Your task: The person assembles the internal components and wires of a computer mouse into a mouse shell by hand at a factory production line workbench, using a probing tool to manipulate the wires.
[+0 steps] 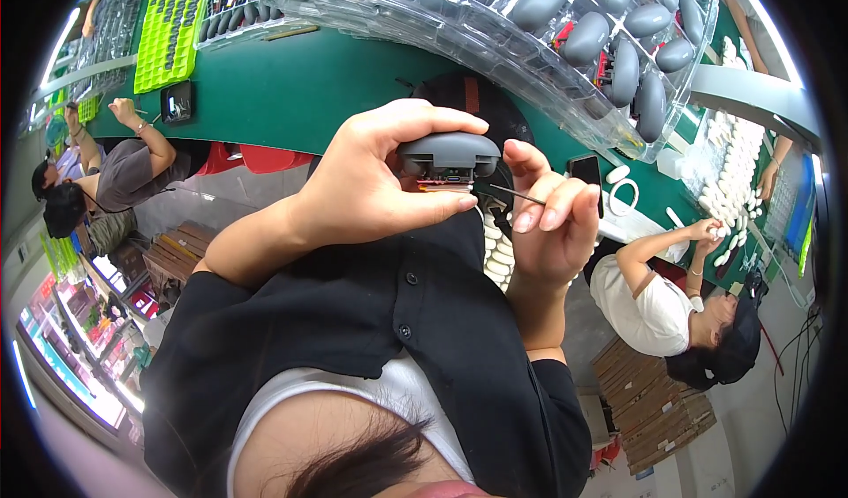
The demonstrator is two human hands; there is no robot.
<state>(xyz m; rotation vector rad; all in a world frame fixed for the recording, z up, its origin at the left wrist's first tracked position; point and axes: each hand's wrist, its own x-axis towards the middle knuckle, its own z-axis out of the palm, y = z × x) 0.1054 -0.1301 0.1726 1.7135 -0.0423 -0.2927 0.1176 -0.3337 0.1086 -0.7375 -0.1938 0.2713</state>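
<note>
My left hand grips a dark grey rounded plastic housing between fingers and thumb. On the housing's side toward me, a port and a circuit board with some red show in the opening. In the closed fingers of my right hand is a thin dark rod-like tool. Its tip points left, close to the open side of the housing; whether it touches cannot be made out. Beyond both hands, a round black mat or pad lies on the green table.
Stacked clear plastic trays with several grey housings fill the far side. A phone lies to the right. Another person handles white oval parts there. Bright green trays and a black device are at left.
</note>
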